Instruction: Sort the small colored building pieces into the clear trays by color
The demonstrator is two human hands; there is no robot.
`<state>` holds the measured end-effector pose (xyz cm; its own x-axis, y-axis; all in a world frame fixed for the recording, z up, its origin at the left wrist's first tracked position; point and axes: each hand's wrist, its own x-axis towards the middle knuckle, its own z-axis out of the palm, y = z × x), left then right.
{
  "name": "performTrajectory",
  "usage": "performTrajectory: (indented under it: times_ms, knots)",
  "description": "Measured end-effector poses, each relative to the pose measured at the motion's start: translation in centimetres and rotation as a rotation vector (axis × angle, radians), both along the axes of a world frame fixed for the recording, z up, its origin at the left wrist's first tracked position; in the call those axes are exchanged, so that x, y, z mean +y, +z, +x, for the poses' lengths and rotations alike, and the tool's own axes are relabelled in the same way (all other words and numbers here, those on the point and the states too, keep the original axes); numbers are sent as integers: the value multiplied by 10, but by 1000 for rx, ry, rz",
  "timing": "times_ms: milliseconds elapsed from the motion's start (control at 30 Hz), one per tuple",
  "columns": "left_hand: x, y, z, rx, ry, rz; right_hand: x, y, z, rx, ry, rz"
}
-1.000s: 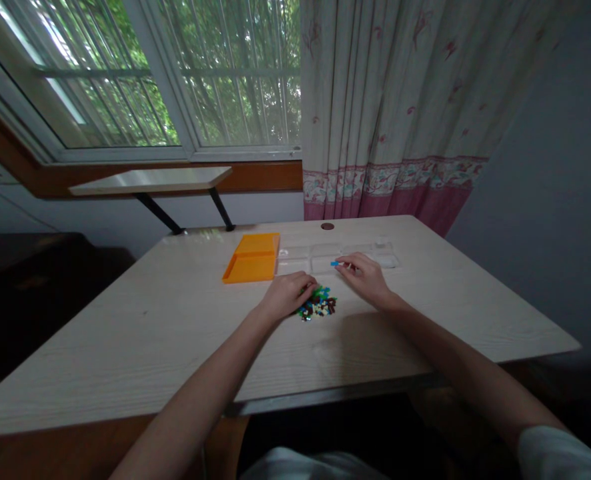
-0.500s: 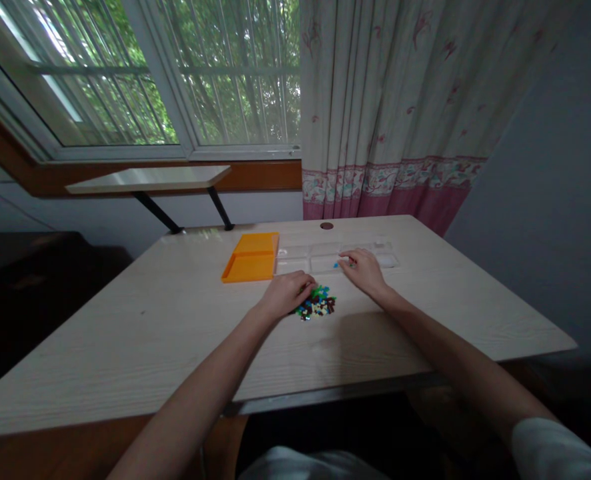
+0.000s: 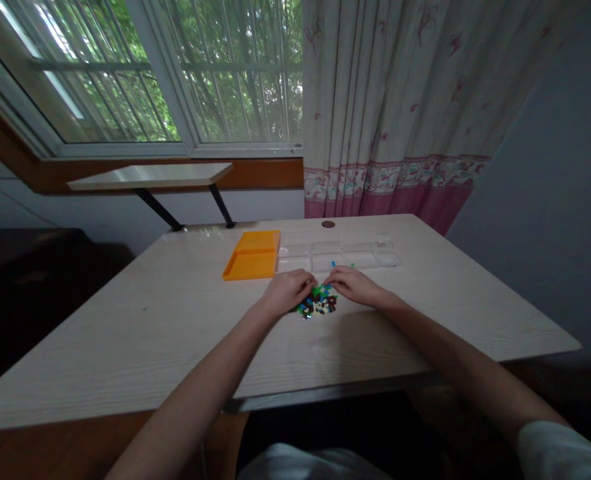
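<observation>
A pile of small green, blue, brown and cream pieces (image 3: 320, 304) lies on the wooden table. At the pile's left edge rests my left hand (image 3: 290, 291), its fingers curled together; whatever they hold is too small to make out. My right hand (image 3: 353, 283) is at the pile's upper right, thumb and fingertips close together over blue pieces, and I cannot tell what is between them. Behind the hands lies a clear compartment tray (image 3: 327, 247), with a small blue piece (image 3: 333, 264) and a small green piece (image 3: 352, 265) in separate compartments.
An open orange case (image 3: 251, 255) lies left of the clear tray. A small raised shelf (image 3: 153, 175) on black supports stands at the table's back left. Behind the table (image 3: 185, 347) are a window and a floral curtain (image 3: 400, 100).
My right hand has moved from over the clear tray down and left to the pile. The blue piece shows in the tray, clear of my fingers. My left hand has stayed by the pile.
</observation>
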<state>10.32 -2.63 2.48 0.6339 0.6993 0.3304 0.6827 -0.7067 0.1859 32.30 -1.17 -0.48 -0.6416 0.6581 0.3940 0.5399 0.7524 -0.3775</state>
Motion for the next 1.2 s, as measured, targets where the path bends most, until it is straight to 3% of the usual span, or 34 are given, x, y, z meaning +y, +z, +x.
performTrajectory:
  times_ms: [400,800,900,1067,1200]
  knots:
    - [0,-1,1,-11,-16,-14,3,0,2,35,-36,-95]
    - [1,-9,11,-282,-12,-104,-16,11,-19,248,-56,63]
    - [1,-9,14,-422,-7,-193,-18,13,-20,279,-67,91]
    - [2,-12,18,-697,41,-492,-20,18,-19,310,-79,181]
    - [5,-16,20,-859,9,-647,-21,19,-20,361,-56,189]
